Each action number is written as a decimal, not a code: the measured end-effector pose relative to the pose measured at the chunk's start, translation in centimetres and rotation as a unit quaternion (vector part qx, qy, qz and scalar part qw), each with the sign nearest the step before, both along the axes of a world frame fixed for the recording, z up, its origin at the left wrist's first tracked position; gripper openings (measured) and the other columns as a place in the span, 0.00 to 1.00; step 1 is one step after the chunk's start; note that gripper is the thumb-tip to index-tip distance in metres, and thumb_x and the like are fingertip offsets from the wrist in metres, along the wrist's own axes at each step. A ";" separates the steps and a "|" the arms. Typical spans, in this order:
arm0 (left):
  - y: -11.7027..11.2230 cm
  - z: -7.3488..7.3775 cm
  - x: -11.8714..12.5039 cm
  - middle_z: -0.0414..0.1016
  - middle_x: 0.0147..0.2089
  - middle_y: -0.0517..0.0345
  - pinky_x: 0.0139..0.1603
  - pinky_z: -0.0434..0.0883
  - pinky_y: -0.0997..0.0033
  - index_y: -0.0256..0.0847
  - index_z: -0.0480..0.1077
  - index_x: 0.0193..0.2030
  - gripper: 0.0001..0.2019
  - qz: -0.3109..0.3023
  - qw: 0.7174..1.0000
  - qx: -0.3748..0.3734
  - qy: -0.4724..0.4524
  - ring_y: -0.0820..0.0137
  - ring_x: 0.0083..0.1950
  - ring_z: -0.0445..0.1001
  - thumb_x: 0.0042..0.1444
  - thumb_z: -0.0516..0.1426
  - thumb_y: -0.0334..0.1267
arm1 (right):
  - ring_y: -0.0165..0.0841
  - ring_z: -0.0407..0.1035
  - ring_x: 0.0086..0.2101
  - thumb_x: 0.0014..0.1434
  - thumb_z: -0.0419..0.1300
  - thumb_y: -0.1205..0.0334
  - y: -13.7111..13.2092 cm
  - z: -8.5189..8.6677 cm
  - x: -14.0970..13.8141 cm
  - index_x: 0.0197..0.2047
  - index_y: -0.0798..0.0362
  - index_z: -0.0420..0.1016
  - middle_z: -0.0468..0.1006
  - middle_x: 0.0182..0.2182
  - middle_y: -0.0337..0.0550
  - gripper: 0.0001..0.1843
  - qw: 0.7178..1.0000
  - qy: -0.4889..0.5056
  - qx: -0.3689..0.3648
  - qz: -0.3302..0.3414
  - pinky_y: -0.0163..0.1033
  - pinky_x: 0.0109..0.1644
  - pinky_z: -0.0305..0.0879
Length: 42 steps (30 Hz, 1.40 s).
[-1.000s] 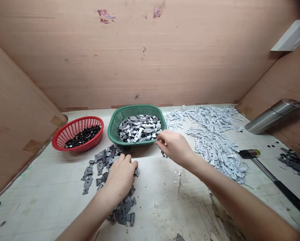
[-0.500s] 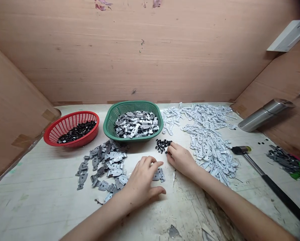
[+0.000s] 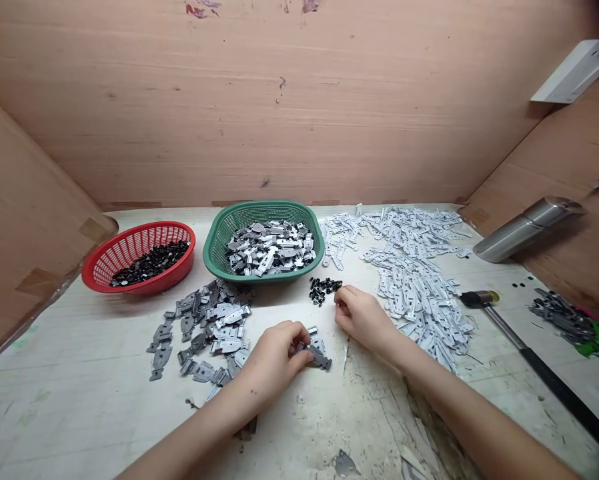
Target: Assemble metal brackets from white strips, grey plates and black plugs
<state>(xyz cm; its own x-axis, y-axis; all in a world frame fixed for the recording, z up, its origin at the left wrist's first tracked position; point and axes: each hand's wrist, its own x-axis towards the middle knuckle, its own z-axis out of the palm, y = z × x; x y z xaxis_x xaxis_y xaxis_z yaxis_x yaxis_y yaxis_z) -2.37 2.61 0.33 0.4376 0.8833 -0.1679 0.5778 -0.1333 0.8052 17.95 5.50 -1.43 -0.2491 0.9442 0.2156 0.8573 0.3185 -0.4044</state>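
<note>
My left hand [image 3: 274, 357] is closed in a pinch on a dark grey metal plate [image 3: 318, 357] just above the worn white table [image 3: 79, 373]. To its left lies a loose pile of grey plates [image 3: 204, 330]. My right hand [image 3: 362, 317] rests on the table with its fingertips pinched beside a small heap of black parts [image 3: 323, 289]; what it holds is too small to name. A green basket [image 3: 219, 233] of grey and white pieces stands just behind the black heap.
A red basket [image 3: 102, 263] holding black parts sits at the left. A wide spread of light grey strips [image 3: 414, 273] covers the right. A hammer [image 3: 524, 350], a steel flask [image 3: 527, 229] and a dark pile [image 3: 564, 320] lie at the far right. Wooden boards wall in the table.
My right hand came back from the green basket to the black heap. My left hand moved right off the grey pile and closed on one plate.
</note>
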 end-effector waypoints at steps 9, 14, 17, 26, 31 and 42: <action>-0.7 -0.8 1.4 0.71 0.21 0.63 0.30 0.63 0.75 0.38 0.65 0.29 0.14 0.097 0.907 -0.301 -0.279 0.74 0.24 0.70 0.40 0.64 0.41 | 0.30 0.67 0.27 0.56 0.53 0.71 -2.7 1.2 2.0 0.32 0.53 0.70 0.73 0.27 0.40 0.07 0.997 0.080 0.006 -0.006 0.35 0.30 0.63; -0.4 0.0 1.4 0.75 0.22 0.59 0.33 0.65 0.73 0.37 0.65 0.26 0.17 0.109 0.902 -0.314 -0.274 0.72 0.27 0.73 0.38 0.66 0.45 | 0.34 0.66 0.31 0.60 0.52 0.70 -3.4 1.7 1.9 0.34 0.54 0.69 0.70 0.30 0.44 0.06 0.995 0.072 0.066 0.026 0.38 0.33 0.63; -0.6 0.3 1.5 0.76 0.23 0.57 0.32 0.66 0.72 0.36 0.67 0.26 0.17 0.109 0.908 -0.316 -0.254 0.72 0.26 0.72 0.39 0.65 0.47 | 0.34 0.65 0.32 0.61 0.51 0.69 -4.0 2.3 1.5 0.35 0.53 0.68 0.69 0.30 0.44 0.06 0.989 0.110 0.082 0.050 0.39 0.33 0.63; -1.0 0.0 1.4 0.75 0.24 0.58 0.32 0.68 0.71 0.36 0.68 0.26 0.16 0.117 0.909 -0.318 -0.242 0.73 0.25 0.72 0.44 0.61 0.49 | 0.36 0.59 0.35 0.58 0.55 0.71 -6.2 2.7 -1.5 0.34 0.52 0.71 0.65 0.30 0.43 0.06 0.981 0.138 0.055 0.126 0.43 0.37 0.59; -0.7 -0.3 1.2 0.73 0.23 0.59 0.31 0.69 0.71 0.36 0.68 0.27 0.14 0.106 0.909 -0.300 -0.269 0.74 0.25 0.71 0.46 0.60 0.46 | 0.36 0.57 0.34 0.58 0.55 0.71 -6.2 2.0 -1.6 0.33 0.52 0.72 0.66 0.30 0.43 0.06 0.985 0.105 0.059 0.124 0.44 0.37 0.56; -0.5 -0.1 1.2 0.70 0.20 0.62 0.28 0.68 0.73 0.37 0.67 0.23 0.12 0.116 0.910 -0.300 -0.263 0.75 0.22 0.68 0.45 0.60 0.44 | 0.35 0.62 0.34 0.61 0.54 0.65 -5.9 2.2 -0.7 0.35 0.50 0.72 0.66 0.29 0.41 0.06 0.965 0.230 -0.015 0.122 0.42 0.39 0.59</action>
<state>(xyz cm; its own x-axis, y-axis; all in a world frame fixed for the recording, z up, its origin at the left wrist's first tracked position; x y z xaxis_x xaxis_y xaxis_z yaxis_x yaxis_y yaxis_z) -1.17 2.09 0.26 0.4108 0.7809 -0.4706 0.0481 0.4968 0.8665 17.28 -0.37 0.78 -0.3484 0.8773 0.3300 0.4864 0.4702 -0.7364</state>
